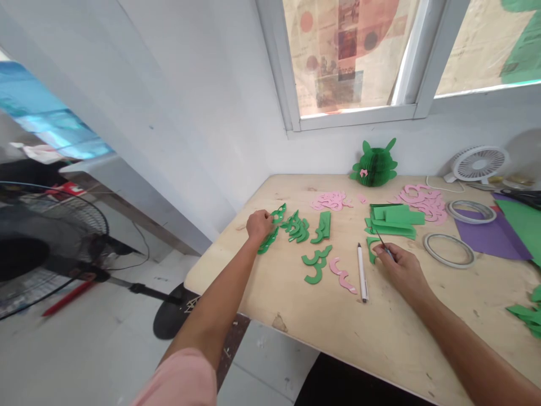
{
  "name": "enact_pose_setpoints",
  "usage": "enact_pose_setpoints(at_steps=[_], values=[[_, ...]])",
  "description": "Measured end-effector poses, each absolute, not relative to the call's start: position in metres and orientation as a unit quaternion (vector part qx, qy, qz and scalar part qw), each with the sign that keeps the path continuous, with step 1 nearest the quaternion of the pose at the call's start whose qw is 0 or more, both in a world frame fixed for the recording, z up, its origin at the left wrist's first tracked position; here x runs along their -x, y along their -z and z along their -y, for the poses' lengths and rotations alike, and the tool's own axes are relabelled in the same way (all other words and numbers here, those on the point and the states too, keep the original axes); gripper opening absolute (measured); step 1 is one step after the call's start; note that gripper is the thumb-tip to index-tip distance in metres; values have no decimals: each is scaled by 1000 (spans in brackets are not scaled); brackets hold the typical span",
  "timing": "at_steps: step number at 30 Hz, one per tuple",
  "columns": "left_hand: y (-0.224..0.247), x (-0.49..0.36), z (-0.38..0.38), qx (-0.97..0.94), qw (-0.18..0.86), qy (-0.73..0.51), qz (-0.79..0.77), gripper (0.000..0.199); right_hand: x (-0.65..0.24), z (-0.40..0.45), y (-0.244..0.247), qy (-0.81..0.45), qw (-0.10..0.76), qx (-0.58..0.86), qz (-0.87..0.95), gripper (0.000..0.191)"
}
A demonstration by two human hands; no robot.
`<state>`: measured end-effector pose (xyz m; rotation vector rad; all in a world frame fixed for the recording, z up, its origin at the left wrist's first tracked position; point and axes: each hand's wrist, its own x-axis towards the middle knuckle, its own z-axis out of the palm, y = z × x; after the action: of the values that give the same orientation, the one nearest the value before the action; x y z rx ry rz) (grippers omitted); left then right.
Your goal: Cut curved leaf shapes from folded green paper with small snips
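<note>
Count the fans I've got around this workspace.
2: a small white fan at the back right of the table, and a black standing fan on the floor to the left, partly out of view.

Green paper cut-outs: scalloped, pierced with openings, on the tabletop, left of the frame's centre. Slim pointed tool: dark-tipped, slanting toward upper left, partly hidden, right of centre. Green paper piece: curved inner edge, beside the tool, partly covered.
</note>
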<state>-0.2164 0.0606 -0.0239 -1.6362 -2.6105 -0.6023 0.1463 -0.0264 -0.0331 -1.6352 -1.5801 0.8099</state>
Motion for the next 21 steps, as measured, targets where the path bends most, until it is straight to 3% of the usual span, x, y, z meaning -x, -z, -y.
enact_pose_setpoints(at_steps=[13, 21], values=[[10, 205, -26, 543, -94, 366, 750, 20, -146, 27, 34, -306, 371, 623, 617, 39], [7, 171, 2, 479, -282, 534, 637, 20, -148, 22, 43, -320, 385, 610, 614, 39]])
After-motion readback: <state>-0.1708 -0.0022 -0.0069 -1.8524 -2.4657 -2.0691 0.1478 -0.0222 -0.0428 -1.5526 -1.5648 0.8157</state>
